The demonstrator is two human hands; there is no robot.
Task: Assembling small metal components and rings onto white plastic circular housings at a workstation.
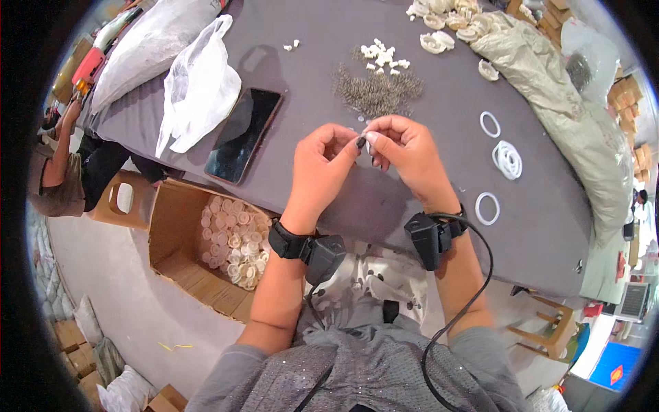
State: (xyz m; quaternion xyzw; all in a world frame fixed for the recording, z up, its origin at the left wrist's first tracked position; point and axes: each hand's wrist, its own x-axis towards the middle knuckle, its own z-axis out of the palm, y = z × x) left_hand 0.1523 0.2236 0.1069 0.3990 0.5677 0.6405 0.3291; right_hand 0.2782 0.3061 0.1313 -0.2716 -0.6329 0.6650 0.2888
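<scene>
My left hand (pixel 320 163) and my right hand (pixel 410 156) meet over the table near its front edge, thumbs and fingertips pinched together. Something tiny and dark shows at the left fingertips and something pale at the right ones; both are too small to name. Just beyond the fingers lies a loose heap of small metal springs (pixel 377 93). Behind it is a little group of white plastic pieces (pixel 381 56), some resting on the springs. To the right, white rings lie on the cloth: a single ring (pixel 490 114), a stack of rings (pixel 506 172) and another ring (pixel 487 221).
A phone (pixel 244 137) and a white plastic bag (pixel 200 89) lie left. Below the table's left edge stands a cardboard box (pixel 180 223) with round pale parts. Cream cup-shaped parts (pixel 437 42) spill near a long sack (pixel 549 103) at right. Another person (pixel 58 172) sits far left.
</scene>
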